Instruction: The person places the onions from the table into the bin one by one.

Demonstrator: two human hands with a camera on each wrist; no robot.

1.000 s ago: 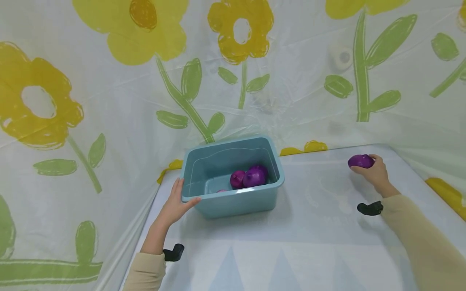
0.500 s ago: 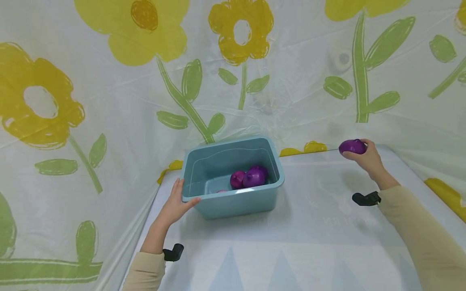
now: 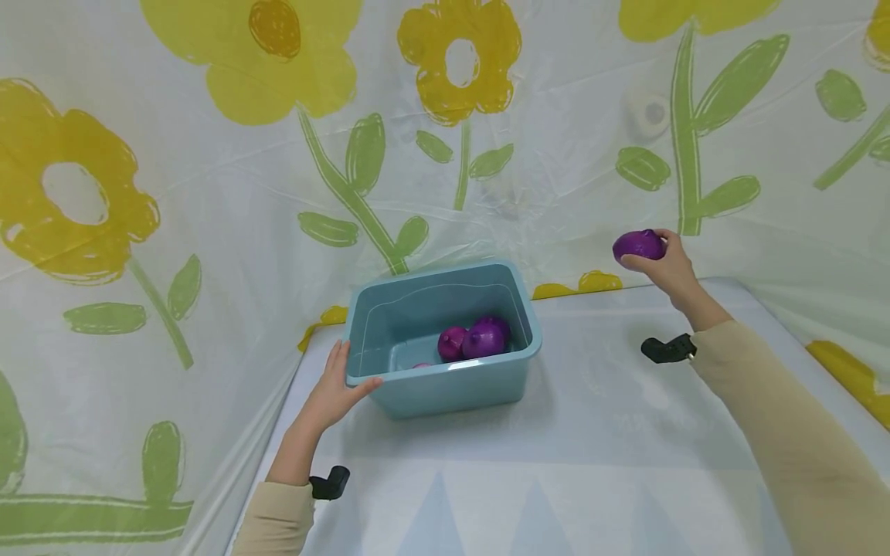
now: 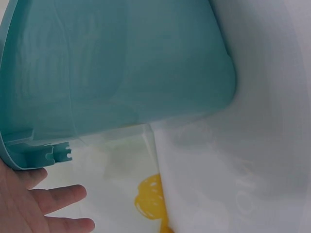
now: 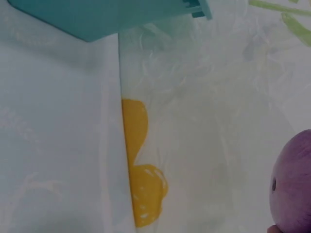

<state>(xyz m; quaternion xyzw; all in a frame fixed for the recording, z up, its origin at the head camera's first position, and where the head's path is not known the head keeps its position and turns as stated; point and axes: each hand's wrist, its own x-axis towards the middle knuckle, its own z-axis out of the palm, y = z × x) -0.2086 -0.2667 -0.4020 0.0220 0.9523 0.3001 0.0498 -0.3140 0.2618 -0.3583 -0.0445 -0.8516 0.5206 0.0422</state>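
A purple, rounded fruit-like object (image 3: 636, 245) with a small nub is gripped between the thumb and fingers of my right hand (image 3: 673, 272), raised over the back right of the table. In the right wrist view it shows at the right edge, with a fingertip below it. My left hand (image 3: 334, 394) rests at the front left corner of a teal plastic bin (image 3: 455, 392), its thumb along the front rim. The left wrist view shows its fingers spread and straight beside the bin's rim. Inside lie a large purple piece (image 3: 484, 340), a magenta one (image 3: 451, 344) and others partly hidden.
The bin stands on a white table (image 3: 591, 432) with pale blue triangles. A white curtain (image 3: 556, 193) printed with yellow flowers hangs along the back and left. Black wrist cameras (image 3: 330, 483) sit at both sleeves.
My right hand has risen and moved left toward the bin, carrying the purple fruit-like object. The left hand and the bin stay where they were.
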